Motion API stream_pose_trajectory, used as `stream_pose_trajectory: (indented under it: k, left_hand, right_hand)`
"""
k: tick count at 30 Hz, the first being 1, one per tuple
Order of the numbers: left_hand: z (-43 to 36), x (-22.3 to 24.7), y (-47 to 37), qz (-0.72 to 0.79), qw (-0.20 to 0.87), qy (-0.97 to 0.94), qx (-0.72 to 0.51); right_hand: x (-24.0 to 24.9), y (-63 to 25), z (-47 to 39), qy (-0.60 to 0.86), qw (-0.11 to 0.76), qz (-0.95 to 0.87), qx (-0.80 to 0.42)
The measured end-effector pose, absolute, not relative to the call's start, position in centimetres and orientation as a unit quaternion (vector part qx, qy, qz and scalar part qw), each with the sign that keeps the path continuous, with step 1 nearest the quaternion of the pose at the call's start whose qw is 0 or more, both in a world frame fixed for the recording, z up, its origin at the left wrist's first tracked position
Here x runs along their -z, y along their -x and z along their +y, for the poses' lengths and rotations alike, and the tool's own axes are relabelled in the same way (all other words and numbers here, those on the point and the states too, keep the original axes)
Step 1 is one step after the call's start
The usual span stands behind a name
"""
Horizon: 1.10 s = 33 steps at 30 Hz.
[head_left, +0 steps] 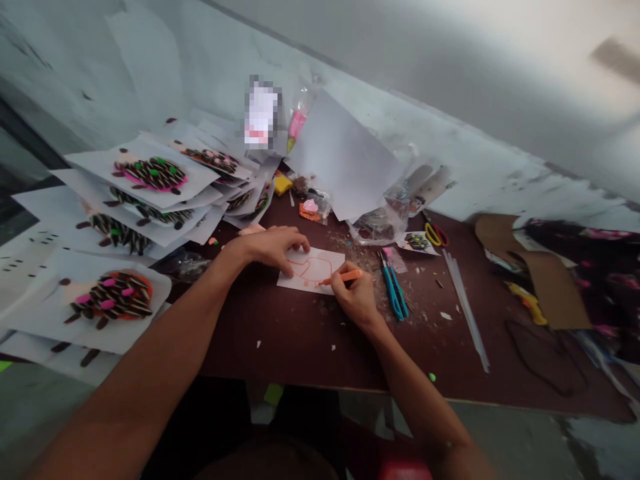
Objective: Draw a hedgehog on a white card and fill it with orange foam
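A small white paper (320, 262) with an orange line drawing lies on the dark red table (295, 353). My right hand (356, 298) is closed around an orange marker (345, 276), its tip at the lower edge of the drawing. Fingers spread, my left hand (280, 249) rests on the paper's left part and holds nothing. Just right of my right hand lie teal-handled pliers (395, 290).
Stacked papers with hedgehog figures (155, 175) fill the left side. Behind are a large white sheet (345, 153), plastic bags (377, 225) and a blurred phone (262, 113). Scissors (437, 234), clear sticks (466, 310) and a yellow glue gun (528, 303) lie right.
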State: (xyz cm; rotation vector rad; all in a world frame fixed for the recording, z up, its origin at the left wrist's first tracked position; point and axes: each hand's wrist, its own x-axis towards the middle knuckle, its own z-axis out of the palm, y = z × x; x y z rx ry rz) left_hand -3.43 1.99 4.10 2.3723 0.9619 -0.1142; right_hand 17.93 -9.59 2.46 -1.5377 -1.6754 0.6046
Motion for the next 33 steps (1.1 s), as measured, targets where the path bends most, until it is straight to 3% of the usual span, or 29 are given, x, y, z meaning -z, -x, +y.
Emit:
stream_pose_trajectory:
  k: [11, 33]
  left_hand:
    - [2.2, -3.6, 3.5, 0.359, 0.286, -0.887, 0.042]
    - [2.6, -2.9, 3.6, 0.352, 0.286, -0.891, 0.035]
  right_hand:
    - [-3.1, -20.3, -8.8, 0.666, 0.384, -0.615, -0.174]
    - [-2.7, -20.1, -8.8, 0.644, 0.375, -0.641, -0.185]
